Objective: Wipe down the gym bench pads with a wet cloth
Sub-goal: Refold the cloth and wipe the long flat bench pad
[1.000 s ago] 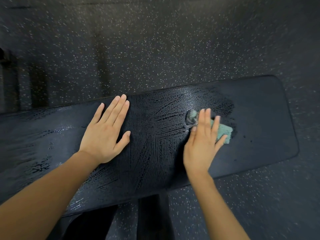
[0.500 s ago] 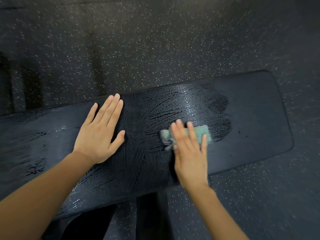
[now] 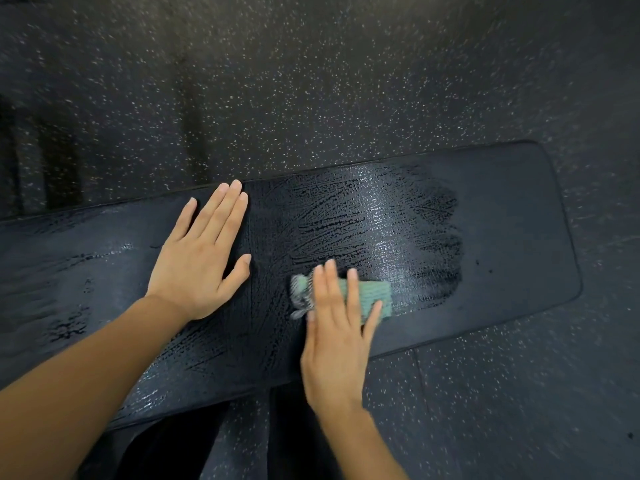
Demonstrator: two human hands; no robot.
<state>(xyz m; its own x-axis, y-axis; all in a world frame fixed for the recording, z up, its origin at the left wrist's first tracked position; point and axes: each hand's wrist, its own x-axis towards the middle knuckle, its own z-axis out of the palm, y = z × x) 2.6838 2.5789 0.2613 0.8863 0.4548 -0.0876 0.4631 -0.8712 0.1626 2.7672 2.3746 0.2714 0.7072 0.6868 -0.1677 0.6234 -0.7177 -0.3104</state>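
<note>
bench pad (image 3: 502, 209) ran long left to right, dry end off to our right. right hand (image 3: 334, 344) pressed flat on the cloth (image 3: 372, 296), nearest it; left hand (image 3: 199, 261) spread flat, bracing.

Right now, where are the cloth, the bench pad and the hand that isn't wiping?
cloth (image 3: 372, 296), head view, its green right half.
bench pad (image 3: 512, 216), head view, its dry right end.
left hand (image 3: 197, 261), head view, its back.
</note>
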